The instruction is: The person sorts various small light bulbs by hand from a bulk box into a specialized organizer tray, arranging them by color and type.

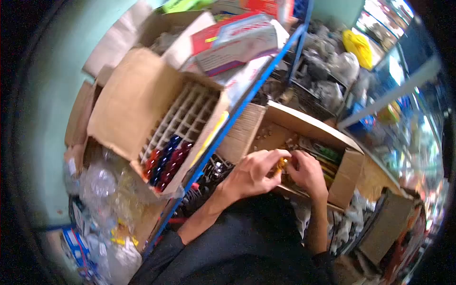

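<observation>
A small shiny amber-yellow piece (pixel 281 165) is between my two hands, over an open cardboard box (pixel 313 121). My left hand (pixel 254 173) has its thumb and fingers closed on the piece from the left. From the right, the bent fingers of my right hand (pixel 308 172) meet at its other side. Its exact kind is not clear, as fingers cover much of it. In the box below are small pale bits and, to the right, long green and yellow packs (pixel 327 153), partly behind my right hand.
A blue shelf edge (pixel 228 128) runs diagonally on the left. Behind it sits a divided carton (pixel 199 107) with glossy red and dark blue pieces (pixel 166 159). Clear plastic bags (pixel 102 183) lie lower left. Grey bags (pixel 327 71) and a yellow bag (pixel 357 49) are upper right.
</observation>
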The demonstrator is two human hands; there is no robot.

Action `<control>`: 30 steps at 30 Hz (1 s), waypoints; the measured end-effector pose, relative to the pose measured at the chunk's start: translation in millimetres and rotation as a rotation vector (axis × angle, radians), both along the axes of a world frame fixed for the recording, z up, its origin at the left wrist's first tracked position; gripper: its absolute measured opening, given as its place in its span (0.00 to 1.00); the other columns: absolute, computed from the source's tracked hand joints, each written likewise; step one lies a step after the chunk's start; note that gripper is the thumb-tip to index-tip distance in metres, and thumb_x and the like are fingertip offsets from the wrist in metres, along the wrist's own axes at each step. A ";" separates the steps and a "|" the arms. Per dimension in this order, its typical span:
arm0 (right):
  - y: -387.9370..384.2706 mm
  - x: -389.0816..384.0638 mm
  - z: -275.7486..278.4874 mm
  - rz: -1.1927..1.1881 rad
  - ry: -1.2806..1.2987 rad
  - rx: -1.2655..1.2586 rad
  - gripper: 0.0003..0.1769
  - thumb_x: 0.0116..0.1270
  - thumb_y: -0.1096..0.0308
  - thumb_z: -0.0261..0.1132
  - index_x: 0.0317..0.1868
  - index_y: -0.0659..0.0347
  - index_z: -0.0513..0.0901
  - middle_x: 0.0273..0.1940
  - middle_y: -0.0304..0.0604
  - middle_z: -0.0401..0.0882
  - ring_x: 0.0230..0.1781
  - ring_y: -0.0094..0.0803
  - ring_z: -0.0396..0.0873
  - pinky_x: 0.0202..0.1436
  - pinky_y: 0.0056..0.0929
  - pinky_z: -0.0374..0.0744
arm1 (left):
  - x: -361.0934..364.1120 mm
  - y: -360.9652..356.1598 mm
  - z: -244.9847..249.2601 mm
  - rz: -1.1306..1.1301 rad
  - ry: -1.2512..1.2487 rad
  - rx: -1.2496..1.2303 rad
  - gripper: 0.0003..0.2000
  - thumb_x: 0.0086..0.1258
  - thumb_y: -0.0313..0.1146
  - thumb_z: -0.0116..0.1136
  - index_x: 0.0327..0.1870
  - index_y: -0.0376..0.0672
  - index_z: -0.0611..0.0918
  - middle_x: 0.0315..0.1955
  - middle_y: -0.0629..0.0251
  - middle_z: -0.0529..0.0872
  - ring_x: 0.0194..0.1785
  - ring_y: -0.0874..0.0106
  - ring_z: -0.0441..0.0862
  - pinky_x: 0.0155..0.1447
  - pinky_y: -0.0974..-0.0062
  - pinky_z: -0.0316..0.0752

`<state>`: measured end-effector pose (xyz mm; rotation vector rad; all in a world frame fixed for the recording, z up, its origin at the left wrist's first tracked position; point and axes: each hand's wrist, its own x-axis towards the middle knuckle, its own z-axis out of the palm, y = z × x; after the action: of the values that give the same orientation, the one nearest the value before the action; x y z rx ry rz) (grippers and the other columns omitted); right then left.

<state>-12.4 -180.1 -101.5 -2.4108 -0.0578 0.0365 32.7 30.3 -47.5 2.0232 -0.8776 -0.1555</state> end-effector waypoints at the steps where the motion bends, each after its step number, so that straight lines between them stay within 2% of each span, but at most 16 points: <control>1: 0.2 2.5 4.9 -0.021 -0.024 0.026 0.14 0.65 0.66 0.68 0.49 0.61 0.84 0.46 0.54 0.86 0.45 0.54 0.86 0.50 0.45 0.83 | -6.4 6.3 11.9 0.008 -0.001 -0.082 0.24 0.64 0.28 0.66 0.63 0.46 0.78 0.37 0.56 0.86 0.40 0.60 0.87 0.48 0.63 0.83; 3: 3.1 8.2 15.8 -0.076 0.000 0.080 0.14 0.66 0.67 0.68 0.50 0.62 0.84 0.46 0.54 0.87 0.44 0.54 0.86 0.49 0.44 0.83 | -18.6 23.7 28.9 0.042 -0.001 -0.155 0.24 0.64 0.28 0.66 0.63 0.46 0.78 0.39 0.55 0.87 0.40 0.60 0.88 0.49 0.64 0.83; 4: 3.4 9.4 21.0 -0.063 -0.087 0.009 0.13 0.66 0.68 0.68 0.50 0.63 0.84 0.43 0.53 0.87 0.39 0.49 0.86 0.46 0.41 0.83 | -24.3 33.4 40.6 0.077 -0.076 -0.170 0.23 0.64 0.27 0.66 0.62 0.45 0.79 0.40 0.56 0.88 0.40 0.63 0.88 0.48 0.66 0.83; 7: 10.4 12.5 51.2 -0.122 0.006 0.082 0.13 0.67 0.68 0.69 0.50 0.63 0.84 0.41 0.51 0.86 0.35 0.42 0.86 0.44 0.36 0.83 | -42.0 69.3 70.3 0.150 -0.042 -0.207 0.24 0.63 0.25 0.67 0.62 0.43 0.80 0.39 0.59 0.88 0.39 0.64 0.87 0.46 0.68 0.83; 9: 14.3 15.5 70.5 -0.094 -0.056 0.083 0.12 0.67 0.71 0.69 0.50 0.63 0.85 0.39 0.48 0.86 0.32 0.33 0.84 0.41 0.32 0.82 | -49.4 92.8 83.9 0.200 -0.219 -0.235 0.23 0.62 0.25 0.70 0.60 0.40 0.80 0.36 0.60 0.89 0.37 0.67 0.87 0.43 0.70 0.81; 11: 27.0 19.8 93.8 -0.099 -0.135 0.135 0.12 0.67 0.73 0.69 0.50 0.64 0.85 0.39 0.46 0.86 0.32 0.29 0.84 0.40 0.31 0.82 | -60.1 117.5 101.7 0.245 -0.196 -0.315 0.25 0.62 0.26 0.74 0.62 0.43 0.80 0.36 0.61 0.88 0.35 0.64 0.86 0.43 0.68 0.81; 13: 43.8 25.5 118.2 -0.110 -0.143 0.166 0.13 0.66 0.75 0.69 0.51 0.64 0.85 0.37 0.42 0.86 0.29 0.24 0.79 0.37 0.26 0.78 | -66.8 139.4 101.1 0.424 -0.326 -0.425 0.24 0.62 0.27 0.75 0.60 0.41 0.81 0.38 0.61 0.89 0.37 0.67 0.88 0.45 0.70 0.82; 15: 65.4 30.4 139.6 -0.088 -0.219 0.254 0.14 0.65 0.75 0.70 0.52 0.63 0.85 0.37 0.40 0.85 0.29 0.22 0.77 0.36 0.24 0.76 | -75.3 168.0 102.9 0.669 -0.311 -0.378 0.22 0.63 0.28 0.75 0.58 0.38 0.82 0.44 0.57 0.89 0.43 0.67 0.88 0.50 0.70 0.82; 17: 95.4 38.0 153.1 0.000 -0.298 0.386 0.15 0.65 0.75 0.71 0.53 0.62 0.85 0.37 0.41 0.85 0.28 0.23 0.77 0.35 0.25 0.76 | -74.2 185.7 101.7 0.950 -0.314 -0.371 0.20 0.64 0.27 0.74 0.57 0.37 0.82 0.46 0.56 0.89 0.46 0.67 0.87 0.52 0.71 0.81; 19: 129.0 45.5 169.4 0.115 -0.348 0.434 0.16 0.64 0.74 0.71 0.53 0.61 0.85 0.38 0.42 0.85 0.28 0.25 0.78 0.35 0.26 0.77 | -70.4 199.8 100.9 1.128 -0.339 -0.169 0.19 0.66 0.26 0.72 0.58 0.37 0.83 0.46 0.59 0.88 0.47 0.69 0.87 0.53 0.71 0.79; 20: 147.2 49.3 179.5 0.184 -0.361 0.418 0.16 0.64 0.74 0.72 0.53 0.60 0.85 0.38 0.42 0.85 0.28 0.26 0.79 0.35 0.27 0.78 | -69.7 200.9 102.5 1.185 -0.334 -0.029 0.19 0.66 0.26 0.71 0.58 0.39 0.83 0.47 0.59 0.88 0.49 0.66 0.86 0.54 0.69 0.77; 23: 192.6 69.4 190.6 0.431 -0.451 0.304 0.15 0.65 0.74 0.72 0.52 0.60 0.85 0.40 0.45 0.85 0.28 0.33 0.81 0.37 0.31 0.82 | -66.3 208.5 85.7 1.142 -0.375 0.045 0.17 0.69 0.25 0.68 0.58 0.39 0.83 0.48 0.63 0.88 0.51 0.71 0.83 0.59 0.71 0.75; 24: 204.2 74.2 193.0 0.489 -0.399 0.281 0.14 0.66 0.72 0.71 0.52 0.59 0.85 0.42 0.46 0.86 0.31 0.40 0.84 0.40 0.36 0.84 | -63.4 207.0 86.0 1.133 -0.381 0.034 0.18 0.65 0.26 0.71 0.57 0.39 0.84 0.47 0.55 0.88 0.49 0.56 0.84 0.56 0.61 0.77; 25: 216.4 79.6 184.1 0.522 -0.455 0.289 0.13 0.67 0.70 0.71 0.51 0.59 0.85 0.42 0.47 0.85 0.36 0.45 0.86 0.41 0.40 0.85 | -62.1 207.1 87.3 1.122 -0.369 0.073 0.19 0.65 0.25 0.70 0.57 0.39 0.84 0.47 0.55 0.88 0.48 0.56 0.84 0.56 0.60 0.77; 27: 234.7 86.0 178.4 0.574 -0.462 0.231 0.12 0.68 0.68 0.69 0.51 0.58 0.84 0.42 0.48 0.83 0.39 0.49 0.86 0.42 0.42 0.85 | -60.8 207.5 91.7 1.100 -0.344 0.152 0.19 0.64 0.25 0.70 0.57 0.39 0.84 0.46 0.56 0.88 0.48 0.56 0.83 0.56 0.60 0.76; 30: 250.5 90.2 170.3 0.656 -0.517 0.167 0.11 0.70 0.67 0.66 0.51 0.56 0.84 0.42 0.47 0.82 0.40 0.48 0.86 0.43 0.43 0.85 | -58.4 206.2 94.3 1.111 -0.335 0.160 0.19 0.64 0.25 0.70 0.57 0.39 0.84 0.44 0.56 0.88 0.50 0.55 0.82 0.57 0.59 0.76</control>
<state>77.8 70.5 68.8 -2.0780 -1.0372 -0.2778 -25.7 236.5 46.8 2.4320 0.1787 0.7611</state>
